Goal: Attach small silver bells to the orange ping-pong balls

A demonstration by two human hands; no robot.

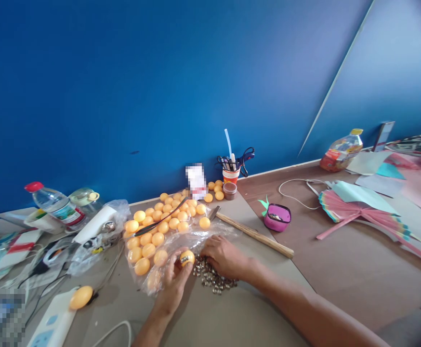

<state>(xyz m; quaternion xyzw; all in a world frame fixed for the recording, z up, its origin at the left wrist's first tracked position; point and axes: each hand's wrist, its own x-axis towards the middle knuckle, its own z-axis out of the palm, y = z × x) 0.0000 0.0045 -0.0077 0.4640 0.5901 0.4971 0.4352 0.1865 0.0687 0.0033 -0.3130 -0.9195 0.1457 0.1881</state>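
Note:
My left hand (174, 279) is closed around an orange ball (187, 258), which looks like a table tennis ball and has a shiny silvery patch on its front. Just to the right, the curled fingers of my right hand (222, 253) reach down at a pile of small shiny metal pieces (216, 284). The right fingertips are partly hidden, so what they pinch does not show. Beyond both hands, a clear plastic bag (192, 237) is spread out with many orange balls (159, 239) on or in it. A dark, slim tool (160, 221) lies across those balls.
Right of the bag lies a wooden-handled hammer (256, 234), near a small purple container (277, 218). A cup of tools (230, 174) stands by the blue wall. A pink fan (358, 212) lies right; bottles (57, 205), cables and a power strip (53, 318) crowd the left.

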